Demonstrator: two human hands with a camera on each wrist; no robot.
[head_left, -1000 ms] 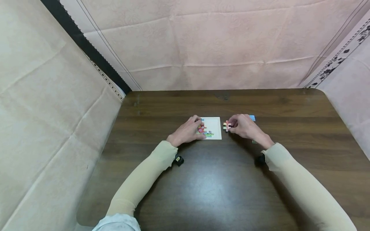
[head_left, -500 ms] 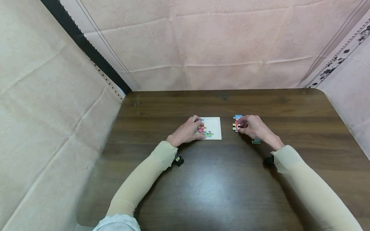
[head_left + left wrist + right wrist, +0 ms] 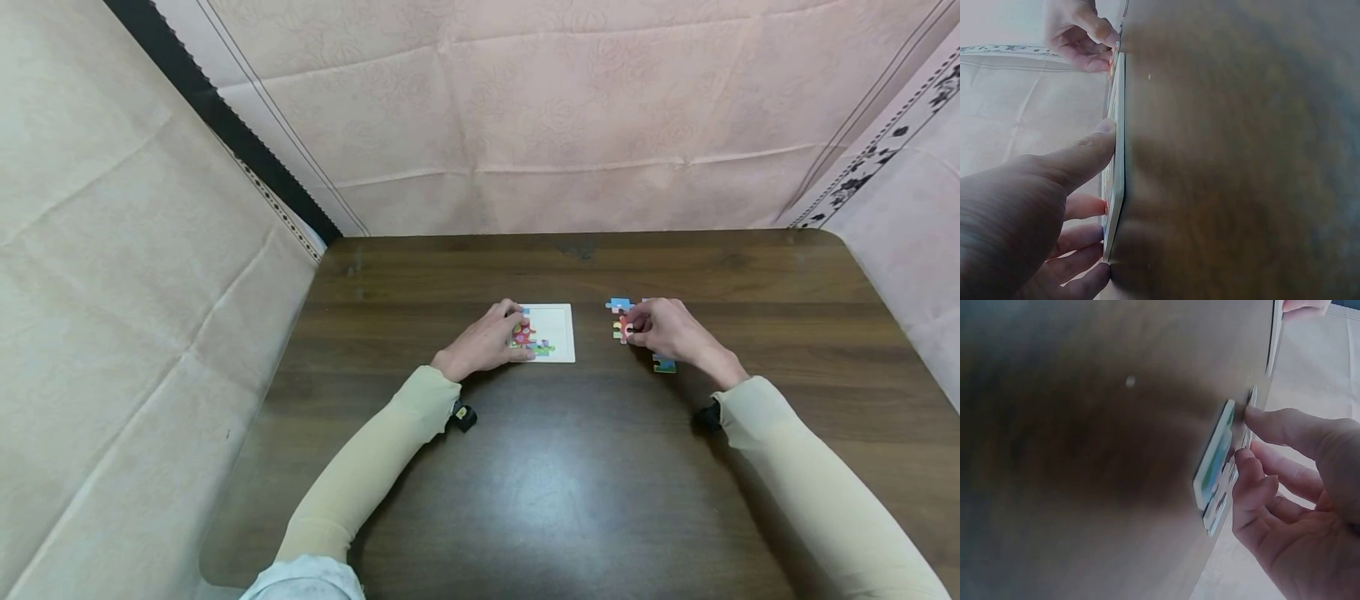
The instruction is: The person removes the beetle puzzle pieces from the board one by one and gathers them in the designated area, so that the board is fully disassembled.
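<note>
My left hand (image 3: 486,335) rests over the left part of a white puzzle board (image 3: 558,329), fingers spread. In the left wrist view its thumb (image 3: 1088,150) presses on the board near the edge and its fingertips touch the board farther along. Several coloured pieces lie in the board, partly hidden by the hand. To the right, my right hand (image 3: 675,333) pinches a red and yellow puzzle piece (image 3: 620,328) between thumb and fingers, low against the table. A blue puzzle piece (image 3: 619,304) lies just behind it. A green and blue puzzle piece (image 3: 664,364) lies nearer, below the hand.
The brown wooden table (image 3: 510,467) extends around the board and pieces. Pale cloth (image 3: 570,117) hangs behind it and at both sides. In the right wrist view, flat puzzle pieces (image 3: 1215,465) lie close beside the right fingers, partly covered.
My right hand has moved right, away from the board, with the red and yellow piece, uncovering the blue piece. In the last half second it shifted only slightly. The left hand stays put.
</note>
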